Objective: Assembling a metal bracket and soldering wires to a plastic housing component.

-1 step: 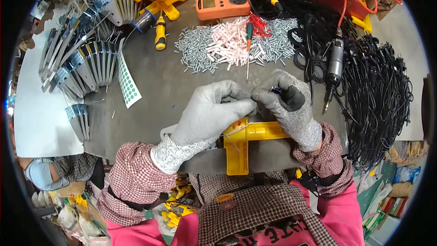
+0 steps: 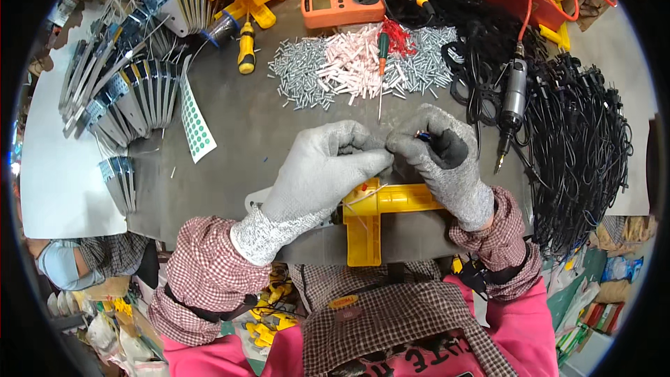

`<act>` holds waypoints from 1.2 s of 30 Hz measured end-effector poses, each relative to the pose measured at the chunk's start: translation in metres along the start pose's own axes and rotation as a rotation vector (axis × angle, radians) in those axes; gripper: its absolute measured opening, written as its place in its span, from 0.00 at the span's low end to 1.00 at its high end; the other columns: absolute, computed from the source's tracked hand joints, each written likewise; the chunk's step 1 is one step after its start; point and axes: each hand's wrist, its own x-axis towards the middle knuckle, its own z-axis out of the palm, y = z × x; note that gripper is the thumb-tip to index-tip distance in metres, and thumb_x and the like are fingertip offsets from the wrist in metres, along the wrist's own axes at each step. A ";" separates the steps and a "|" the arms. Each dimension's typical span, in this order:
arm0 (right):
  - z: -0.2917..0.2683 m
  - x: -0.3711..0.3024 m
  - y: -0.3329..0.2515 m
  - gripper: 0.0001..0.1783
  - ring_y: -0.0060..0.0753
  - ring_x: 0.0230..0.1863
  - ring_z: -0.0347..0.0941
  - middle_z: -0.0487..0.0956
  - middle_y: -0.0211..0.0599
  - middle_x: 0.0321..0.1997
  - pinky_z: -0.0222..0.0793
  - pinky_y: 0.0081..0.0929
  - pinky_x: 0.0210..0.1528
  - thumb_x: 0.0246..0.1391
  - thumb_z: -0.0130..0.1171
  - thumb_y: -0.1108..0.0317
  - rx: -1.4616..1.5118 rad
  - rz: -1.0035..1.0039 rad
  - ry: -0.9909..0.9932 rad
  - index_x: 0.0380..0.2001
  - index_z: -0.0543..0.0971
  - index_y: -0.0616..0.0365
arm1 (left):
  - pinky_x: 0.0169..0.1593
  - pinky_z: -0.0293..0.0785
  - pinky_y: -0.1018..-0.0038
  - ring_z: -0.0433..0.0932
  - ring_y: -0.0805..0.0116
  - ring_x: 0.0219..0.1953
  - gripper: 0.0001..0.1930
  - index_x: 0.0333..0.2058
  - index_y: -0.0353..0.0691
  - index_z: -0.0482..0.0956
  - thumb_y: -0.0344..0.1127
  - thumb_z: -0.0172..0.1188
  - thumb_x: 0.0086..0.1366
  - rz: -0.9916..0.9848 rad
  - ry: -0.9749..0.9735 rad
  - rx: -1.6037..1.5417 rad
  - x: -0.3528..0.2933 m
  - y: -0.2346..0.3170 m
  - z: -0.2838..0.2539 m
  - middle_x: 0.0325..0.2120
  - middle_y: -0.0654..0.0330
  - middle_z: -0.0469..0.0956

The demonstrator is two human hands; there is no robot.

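Note:
Both of my hands wear grey gloves, and their fingertips meet above a yellow T-shaped plastic part (image 2: pixel 363 243). My left hand (image 2: pixel 317 167) is closed in a pinch; whatever lies between its fingers is too small to make out. Curled beside it, my right hand (image 2: pixel 447 164) holds a small dark-blue piece (image 2: pixel 423 135), perhaps a wire end, mostly hidden by the fingers. Thin pale wires (image 2: pixel 364 196) lie over the yellow part at its junction. A light-coloured plate (image 2: pixel 257 199) shows partly from under my left wrist.
Ahead lie piles of screws (image 2: pixel 300 73) and pale pink sleeves (image 2: pixel 352 63), with a screwdriver (image 2: pixel 382 56) across them. An orange meter (image 2: pixel 342 8) stands behind. Metal plates (image 2: pixel 143 98) and a green-dotted sticker sheet (image 2: pixel 197 126) are left. A power screwdriver (image 2: pixel 514 98) and black cables (image 2: pixel 576 146) are right.

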 end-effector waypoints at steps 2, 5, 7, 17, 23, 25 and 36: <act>0.001 -0.001 -0.003 0.08 0.25 0.26 0.74 0.77 0.34 0.28 0.69 0.23 0.29 0.57 0.67 0.69 -0.099 -0.046 -0.002 0.33 0.80 0.62 | 0.42 0.75 0.81 0.77 0.79 0.33 0.03 0.35 0.31 0.78 0.25 0.61 0.63 -0.004 -0.012 -0.038 -0.004 -0.002 -0.004 0.31 0.63 0.80; 0.005 -0.006 -0.012 0.10 0.34 0.26 0.76 0.76 0.40 0.29 0.70 0.29 0.28 0.55 0.68 0.67 -0.171 -0.085 -0.013 0.34 0.80 0.62 | 0.43 0.76 0.79 0.77 0.79 0.35 0.03 0.35 0.33 0.78 0.25 0.62 0.63 0.118 0.045 -0.017 -0.013 -0.011 -0.009 0.32 0.62 0.81; 0.002 -0.010 -0.008 0.10 0.34 0.26 0.75 0.75 0.40 0.28 0.69 0.30 0.28 0.53 0.69 0.69 -0.387 -0.238 -0.033 0.36 0.79 0.61 | 0.44 0.75 0.78 0.77 0.78 0.36 0.03 0.36 0.33 0.78 0.26 0.62 0.64 0.140 0.104 -0.070 -0.019 -0.010 -0.014 0.32 0.63 0.81; 0.008 -0.016 -0.022 0.10 0.35 0.28 0.74 0.74 0.38 0.27 0.67 0.29 0.30 0.52 0.69 0.68 -0.312 -0.273 -0.099 0.35 0.79 0.59 | 0.45 0.76 0.77 0.79 0.77 0.37 0.05 0.36 0.31 0.80 0.26 0.64 0.63 0.086 0.041 -0.041 -0.042 -0.016 -0.002 0.29 0.64 0.81; 0.016 -0.026 -0.020 0.17 0.40 0.36 0.79 0.73 0.36 0.42 0.76 0.37 0.35 0.55 0.64 0.57 -0.859 -0.317 -0.274 0.45 0.78 0.50 | 0.41 0.75 0.81 0.77 0.79 0.33 0.03 0.36 0.30 0.78 0.25 0.59 0.67 0.280 0.256 -0.103 -0.051 -0.031 -0.016 0.33 0.61 0.82; 0.016 -0.026 -0.022 0.16 0.40 0.36 0.79 0.73 0.36 0.42 0.77 0.36 0.35 0.55 0.63 0.57 -0.878 -0.315 -0.350 0.45 0.78 0.50 | 0.44 0.75 0.80 0.78 0.78 0.38 0.02 0.37 0.33 0.75 0.23 0.54 0.68 0.304 0.282 -0.012 -0.063 -0.036 -0.010 0.37 0.60 0.81; 0.022 -0.045 -0.028 0.16 0.37 0.32 0.78 0.74 0.34 0.34 0.76 0.33 0.34 0.47 0.70 0.57 -0.817 -0.255 -0.441 0.35 0.79 0.54 | 0.65 0.54 0.49 0.77 0.63 0.42 0.07 0.31 0.47 0.76 0.28 0.61 0.52 0.886 0.052 0.559 -0.053 -0.080 -0.016 0.34 0.60 0.78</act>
